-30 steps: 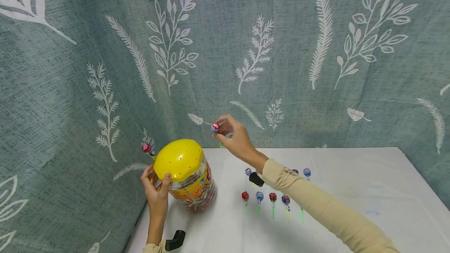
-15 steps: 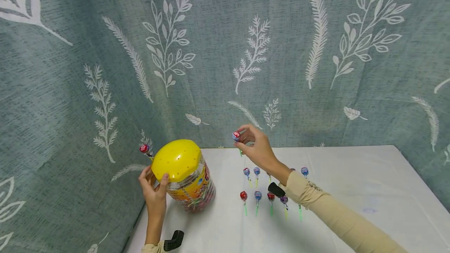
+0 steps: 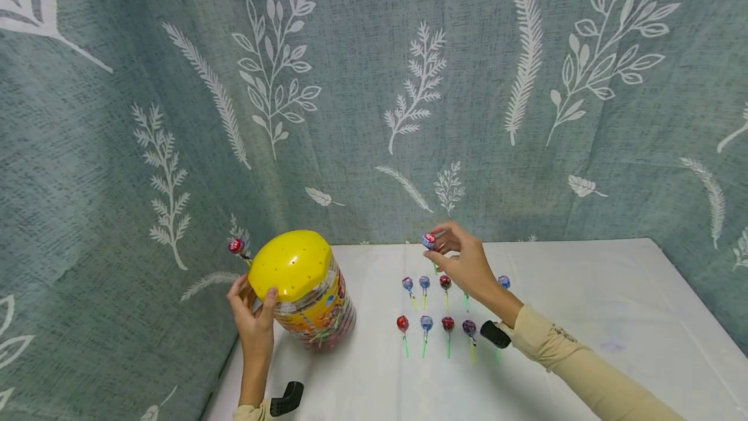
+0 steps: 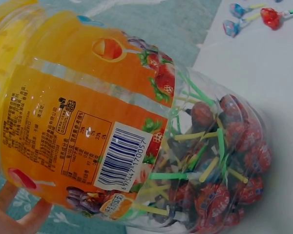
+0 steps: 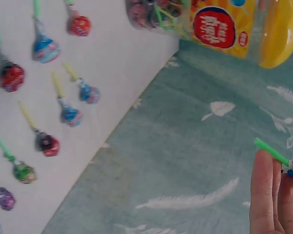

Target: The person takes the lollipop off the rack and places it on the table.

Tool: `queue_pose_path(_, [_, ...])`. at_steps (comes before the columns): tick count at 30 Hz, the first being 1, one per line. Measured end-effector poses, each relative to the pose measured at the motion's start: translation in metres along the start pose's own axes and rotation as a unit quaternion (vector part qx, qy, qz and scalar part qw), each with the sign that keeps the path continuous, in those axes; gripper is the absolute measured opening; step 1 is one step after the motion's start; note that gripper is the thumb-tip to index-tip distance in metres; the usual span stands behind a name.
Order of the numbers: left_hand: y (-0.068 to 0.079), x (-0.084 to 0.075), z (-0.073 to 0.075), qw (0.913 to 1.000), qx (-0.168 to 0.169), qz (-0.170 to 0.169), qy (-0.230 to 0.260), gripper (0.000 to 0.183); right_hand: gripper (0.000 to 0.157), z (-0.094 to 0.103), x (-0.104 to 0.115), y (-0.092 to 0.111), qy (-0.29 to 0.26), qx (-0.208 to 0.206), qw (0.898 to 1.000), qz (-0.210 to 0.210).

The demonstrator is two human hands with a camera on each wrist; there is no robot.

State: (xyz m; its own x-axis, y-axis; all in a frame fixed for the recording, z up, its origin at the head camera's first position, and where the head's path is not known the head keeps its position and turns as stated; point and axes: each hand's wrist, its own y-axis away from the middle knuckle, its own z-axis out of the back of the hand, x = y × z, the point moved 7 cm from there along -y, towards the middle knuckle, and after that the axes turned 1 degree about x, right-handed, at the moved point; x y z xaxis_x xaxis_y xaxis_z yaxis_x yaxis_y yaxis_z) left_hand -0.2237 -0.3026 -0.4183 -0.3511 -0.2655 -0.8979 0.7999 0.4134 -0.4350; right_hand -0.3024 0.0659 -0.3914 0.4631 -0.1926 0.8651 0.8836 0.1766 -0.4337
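My left hand (image 3: 255, 323) grips the yellow lid (image 3: 292, 264) of a clear plastic candy jar (image 3: 318, 314), thumb on its near edge. The jar leans slightly and holds many lollipops, seen through its wall in the left wrist view. A red-wrapped lollipop (image 3: 236, 246) on a yellow stick rises behind the lid by my left fingers; what holds its stick is hidden. My right hand (image 3: 466, 268) pinches a red-and-blue lollipop (image 3: 429, 241) by its wrapped head, above the table's far part. Its green stick (image 5: 272, 152) shows in the right wrist view.
Two rows of lollipops lie on the white table (image 3: 380, 382) right of the jar, among them a red one (image 3: 402, 323) and a purple one (image 3: 469, 327). My right forearm covers some. A green leaf-patterned cloth (image 3: 350, 115) hangs behind and at the left.
My right hand has carried its lollipop rightward and down, away from the jar, to over the back row. The left hand keeps its hold on the lid.
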Motion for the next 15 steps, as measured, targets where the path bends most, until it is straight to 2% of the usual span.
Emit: queue_pose_path(15, [0.0, -0.001, 0.001, 1.0, -0.001, -0.002, 0.001, 0.062, 0.039, 0.044, -0.041, 0.051, 0.034, -0.021, 0.997, -0.068])
